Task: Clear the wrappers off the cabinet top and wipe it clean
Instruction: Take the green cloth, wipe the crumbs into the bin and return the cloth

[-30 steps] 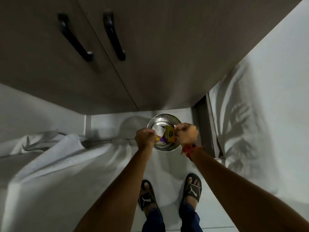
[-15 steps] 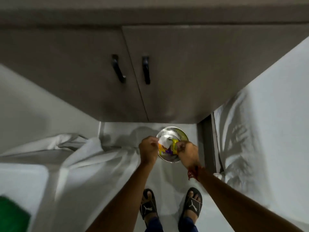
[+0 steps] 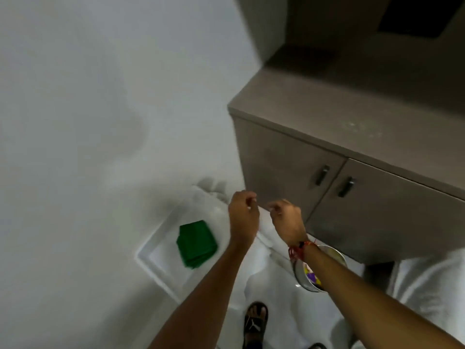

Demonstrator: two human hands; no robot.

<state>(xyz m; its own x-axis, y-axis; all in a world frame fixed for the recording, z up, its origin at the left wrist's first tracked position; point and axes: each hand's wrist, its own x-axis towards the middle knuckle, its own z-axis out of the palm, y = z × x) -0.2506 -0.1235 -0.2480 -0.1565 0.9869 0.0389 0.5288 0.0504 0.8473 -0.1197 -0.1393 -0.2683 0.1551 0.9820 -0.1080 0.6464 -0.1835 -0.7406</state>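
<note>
My left hand and my right hand hang side by side in front of the cabinet's left door, fingers curled in, with nothing visible in either. Below my right forearm, a round steel bowl on the floor holds yellow and purple wrappers; the arm hides part of it. A folded green cloth lies on a white tray-like surface, left of my left hand. The grey-brown cabinet top is at the upper right, with a faint pale smudge on it.
The cabinet has two doors with dark handles. White sheeting covers the floor around my sandalled foot. A white wall fills the left side.
My view has swung left and up from the bowl. Both hands have come up out of the bowl, and the wrappers stay in it. The green cloth and cabinet top have come into view.
</note>
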